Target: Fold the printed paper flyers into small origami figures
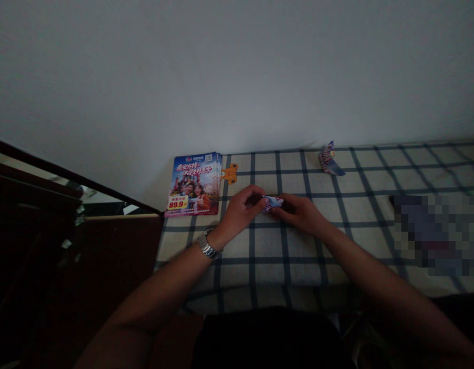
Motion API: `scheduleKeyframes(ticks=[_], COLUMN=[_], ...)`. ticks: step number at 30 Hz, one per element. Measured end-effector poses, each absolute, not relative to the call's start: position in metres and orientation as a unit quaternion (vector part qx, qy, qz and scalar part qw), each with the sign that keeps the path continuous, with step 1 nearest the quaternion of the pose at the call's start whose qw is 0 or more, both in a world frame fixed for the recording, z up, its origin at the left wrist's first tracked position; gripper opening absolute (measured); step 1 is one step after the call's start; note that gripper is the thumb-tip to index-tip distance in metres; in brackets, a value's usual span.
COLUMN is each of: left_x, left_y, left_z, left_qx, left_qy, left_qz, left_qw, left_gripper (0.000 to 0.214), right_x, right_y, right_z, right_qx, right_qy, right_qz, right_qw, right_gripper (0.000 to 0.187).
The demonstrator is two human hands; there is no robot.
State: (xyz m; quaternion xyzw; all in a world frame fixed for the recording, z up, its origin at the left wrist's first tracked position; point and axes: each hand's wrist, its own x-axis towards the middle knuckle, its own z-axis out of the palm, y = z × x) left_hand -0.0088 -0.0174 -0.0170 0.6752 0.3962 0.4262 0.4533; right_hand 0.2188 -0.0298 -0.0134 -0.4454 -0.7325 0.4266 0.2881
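Note:
My left hand [241,209] and my right hand [298,211] meet over the checked tablecloth [348,225], both pinching a small folded piece of printed paper [273,202] between their fingertips. A metal watch sits on my left wrist. A stack of colourful flyers [194,183] lies to the left near the wall. A finished folded paper figure [329,159] stands farther back on the right.
A small orange sticker or toy [230,173] lies beside the flyers. A blurred dark patch [433,233] covers part of the cloth at the right. A dark wooden cabinet [86,256] stands left of the table. The white wall runs along the back.

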Motion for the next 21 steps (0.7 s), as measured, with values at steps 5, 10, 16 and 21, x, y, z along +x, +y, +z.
scheduleKeyframes(ticks=[5,10,16,21], left_x=[-0.0092,-0.0093,-0.0101,-0.0110], left_y=[-0.0180,-0.0183,-0.0178,-0.0168], left_z=[-0.0149,-0.0126,-0.0158,-0.0175], left_qx=[0.684,0.705,0.701,0.697], left_qy=[0.381,0.393,0.393,0.394], left_qz=[0.417,0.394,0.402,0.401], left_qw=[0.462,0.439,0.439,0.445], left_gripper=[0.026,0.026,0.024,0.025], right_x=[0.2198,0.2201,0.2178,0.2176], right_y=[-0.0293,-0.0285,-0.0303,-0.0303], right_z=[-0.0140,-0.0149,-0.0101,-0.0118], right_qx=[-0.447,-0.447,-0.445,-0.453], right_qy=[-0.741,-0.745,-0.751,-0.755], right_qz=[0.411,0.406,0.399,0.388], right_qw=[0.287,0.284,0.280,0.272], right_gripper=[0.025,0.024,0.023,0.029])
